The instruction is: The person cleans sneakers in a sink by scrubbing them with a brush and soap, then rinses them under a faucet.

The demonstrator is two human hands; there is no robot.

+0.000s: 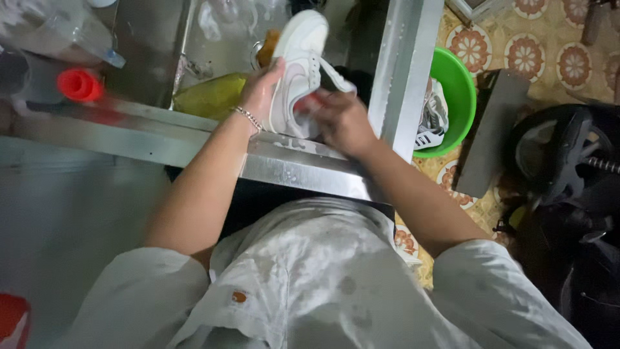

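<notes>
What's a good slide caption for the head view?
Both hands, left and right, hold a white sneaker over a steel sink.

One white sneaker (298, 64) in hands, one green basin (460, 90), one red cap (80, 84)

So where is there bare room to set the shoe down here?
Steel ledge in front of the sink is bare between the forearms. Left counter below the red cap looks free. The sink is crowded: left hand, right hand, white shoe. Green basin holds shoes.
</notes>
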